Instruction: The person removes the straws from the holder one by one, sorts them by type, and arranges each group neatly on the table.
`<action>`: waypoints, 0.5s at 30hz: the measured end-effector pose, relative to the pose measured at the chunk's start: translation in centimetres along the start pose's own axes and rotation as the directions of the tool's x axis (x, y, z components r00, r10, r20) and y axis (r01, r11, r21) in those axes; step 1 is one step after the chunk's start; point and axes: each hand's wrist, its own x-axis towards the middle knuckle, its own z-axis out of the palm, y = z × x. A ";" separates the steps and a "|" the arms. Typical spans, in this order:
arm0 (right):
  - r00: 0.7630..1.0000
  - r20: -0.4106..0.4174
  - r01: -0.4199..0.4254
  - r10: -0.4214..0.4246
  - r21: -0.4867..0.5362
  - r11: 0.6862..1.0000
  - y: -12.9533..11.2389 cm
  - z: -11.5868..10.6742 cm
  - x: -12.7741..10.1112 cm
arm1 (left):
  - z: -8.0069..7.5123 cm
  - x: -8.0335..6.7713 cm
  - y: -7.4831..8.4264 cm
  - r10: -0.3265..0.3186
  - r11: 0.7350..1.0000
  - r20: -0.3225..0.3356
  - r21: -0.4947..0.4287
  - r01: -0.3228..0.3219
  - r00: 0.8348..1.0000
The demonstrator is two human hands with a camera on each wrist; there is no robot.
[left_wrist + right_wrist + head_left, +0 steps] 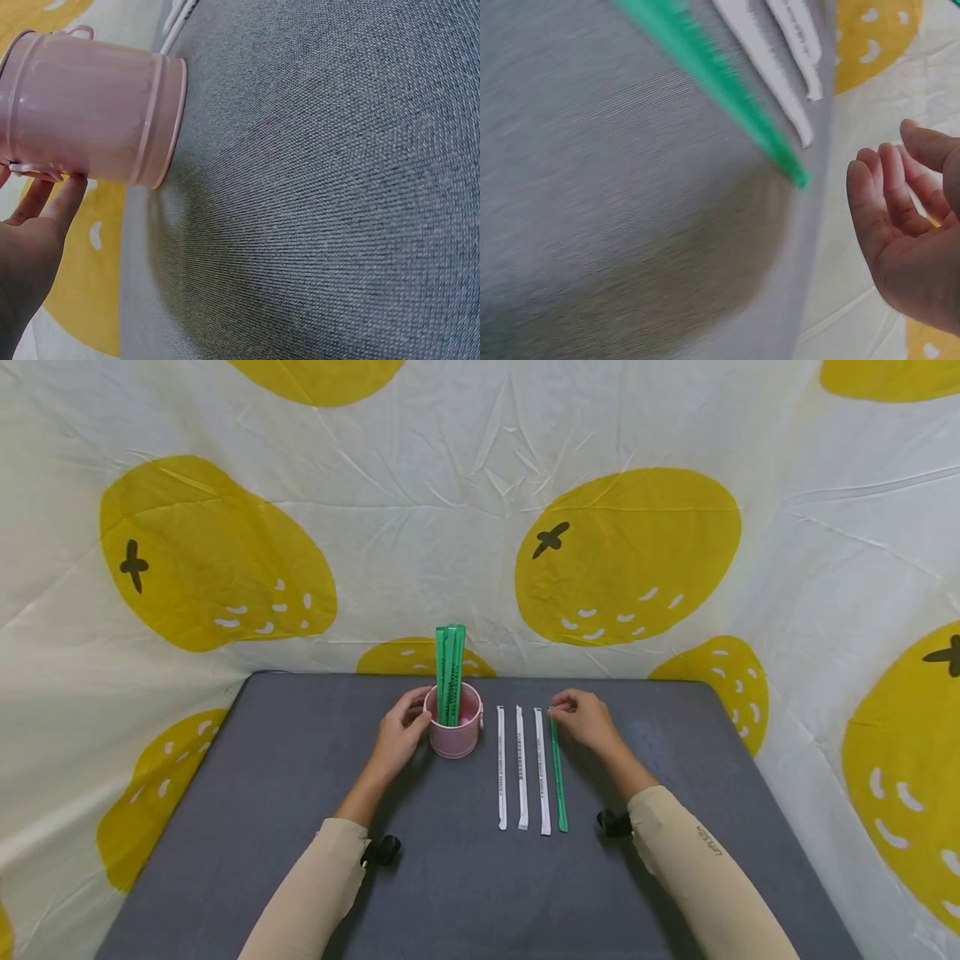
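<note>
A pink bucket (453, 742) with small side handles stands near the table's back edge, several slim green wrapped sticks (450, 672) upright inside it. My left hand (400, 731) holds the bucket's left side, thumb and fingers touching the wall near a handle in the left wrist view. To the right, three slim white wrapped sticks (522, 768) with dark print lie side by side. A single green wrapped stick (558, 777) lies beside them on the right. Over its far end is my right hand (585, 717), fingers loosely bent; the right wrist view shows nothing in them.
Everything stands on a dark grey cloth-covered table (465, 893). Behind and beside it hangs a white curtain (420, 560) printed with yellow fruit. Black wrist cameras (388, 850) sit at both sleeve cuffs.
</note>
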 end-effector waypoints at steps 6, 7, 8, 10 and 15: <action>0.998 0.022 0.063 -0.064 0.040 0.997 -2.4 -0.3 1.1 | 0.0 0.0 0.0 0.008 1.000 -0.015 0.023 -0.008 1.000; 0.997 0.026 0.072 -0.074 0.055 0.996 -2.9 -0.2 1.3 | 0.0 0.0 0.0 0.007 1.000 -0.015 0.026 -0.007 1.000; 0.996 0.030 0.081 -0.084 0.073 0.994 -3.4 -0.1 1.4 | 0.0 0.0 0.0 0.006 1.000 -0.014 0.031 -0.005 1.000; 0.994 0.038 0.098 -0.103 0.110 0.989 -4.4 0.2 1.8 | 0.0 0.0 0.0 0.004 0.999 -0.014 0.034 -0.003 1.000; 0.987 0.040 0.141 -0.153 0.215 0.966 -6.9 1.6 3.1 | -0.1 0.0 0.0 -0.005 0.998 -0.007 0.058 0.006 1.000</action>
